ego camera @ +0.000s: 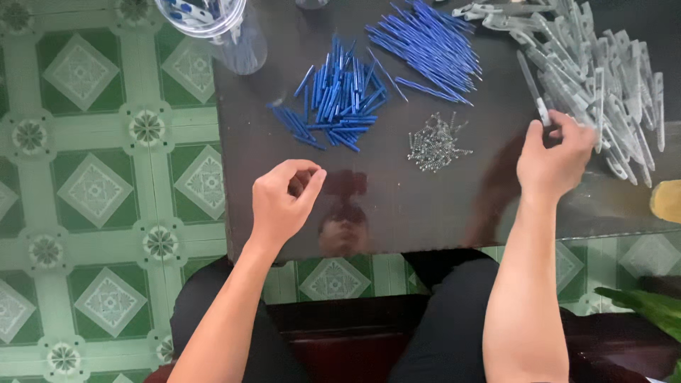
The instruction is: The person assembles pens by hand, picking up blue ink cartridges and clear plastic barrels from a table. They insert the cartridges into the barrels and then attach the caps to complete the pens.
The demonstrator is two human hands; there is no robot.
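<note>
My right hand [555, 157] pinches the lower end of one clear-grey plastic pen barrel [532, 89] at the edge of a big heap of the same barrels [610, 78] on the dark glossy table [397, 206]. My left hand [284, 202] hovers over the table's near left part, fingers curled with thumb and forefinger close together; I cannot see anything in it. Beyond it lie a pile of short blue plastic pieces [340, 96], a pile of long thin blue refills [425, 42] and a small heap of metal springs [434, 142].
A clear plastic jar [213, 25] with blue-and-white parts stands at the table's far left corner. A yellow object [668, 201] shows at the right edge. Green patterned floor tiles [99, 191] lie to the left. My dark-trousered knees sit under the table's near edge.
</note>
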